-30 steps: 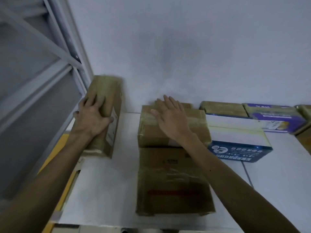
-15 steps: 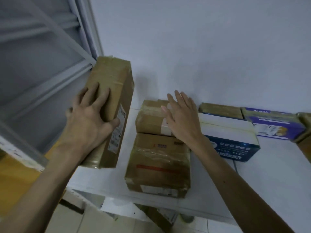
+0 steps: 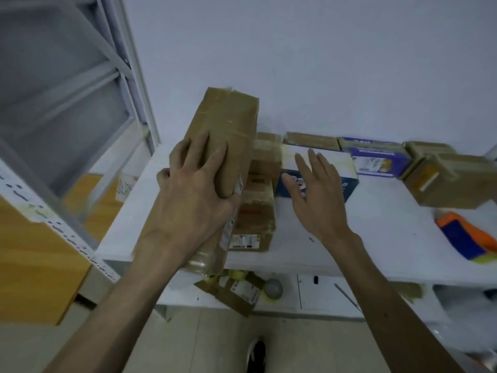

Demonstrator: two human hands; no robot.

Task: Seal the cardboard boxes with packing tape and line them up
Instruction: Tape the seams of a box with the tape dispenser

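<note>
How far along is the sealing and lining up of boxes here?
Done: taped boxes line the wall, among them the purple box and blue-and-white box, with a taped brown box in front. In hand: the left hand grips a long taped box, tilted, at the left end of the table; the right hand is open above the blue-and-white box. Left: setting that long taped box in line.

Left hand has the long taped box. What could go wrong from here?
1. Only the left hand grips the long box, whose near end overhangs the table edge; it may slip and drop.
2. It is tilted right beside the small box near the front edge; a swing might knock that off. The right hand is open, holding nothing.
</note>
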